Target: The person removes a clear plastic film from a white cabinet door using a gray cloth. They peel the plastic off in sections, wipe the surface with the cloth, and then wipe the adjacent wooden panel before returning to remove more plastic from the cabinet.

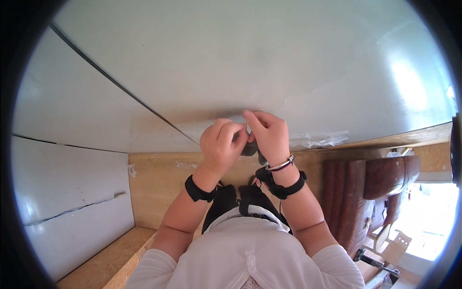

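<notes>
Both of my hands are close together at the near edge of a pale, glossy panel surface. The fingers of my left hand are curled, with thumb and forefinger pinched towards the other hand. Just to its right, my right hand has its thumb raised and its fingers bent. A small piece of thin, clear material seems to lie between the fingertips of both hands. Dark grey pieces show below the fingers; what they are and whether they are held cannot be told.
Crumpled clear film clings to the panel's near edge at right. A dark seam crosses the surface at left. A brown leather sofa stands at right, near a wooden chair. A chipboard ledge is at lower left.
</notes>
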{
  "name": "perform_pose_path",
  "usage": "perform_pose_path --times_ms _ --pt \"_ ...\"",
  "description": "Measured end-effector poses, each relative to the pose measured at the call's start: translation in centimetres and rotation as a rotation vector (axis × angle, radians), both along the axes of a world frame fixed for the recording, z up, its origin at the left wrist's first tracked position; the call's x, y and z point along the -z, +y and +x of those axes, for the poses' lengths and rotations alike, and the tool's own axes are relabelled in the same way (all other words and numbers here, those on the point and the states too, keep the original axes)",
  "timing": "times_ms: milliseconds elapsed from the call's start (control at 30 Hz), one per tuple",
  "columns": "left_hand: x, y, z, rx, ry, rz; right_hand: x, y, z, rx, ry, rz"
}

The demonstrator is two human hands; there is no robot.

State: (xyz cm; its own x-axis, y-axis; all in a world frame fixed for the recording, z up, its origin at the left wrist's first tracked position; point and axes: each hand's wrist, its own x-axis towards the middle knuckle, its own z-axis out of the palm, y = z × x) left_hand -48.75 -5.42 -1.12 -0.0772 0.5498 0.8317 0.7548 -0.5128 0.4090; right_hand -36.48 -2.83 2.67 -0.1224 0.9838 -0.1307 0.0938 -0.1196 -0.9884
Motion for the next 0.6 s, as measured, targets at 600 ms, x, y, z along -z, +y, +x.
perform_pose_path --times_ms 600 --pt "0.2 0.7 -1.8 -0.078 0.039 0.134 -1.2 -6.0 -1.9 -0.13 -0.222 0.374"
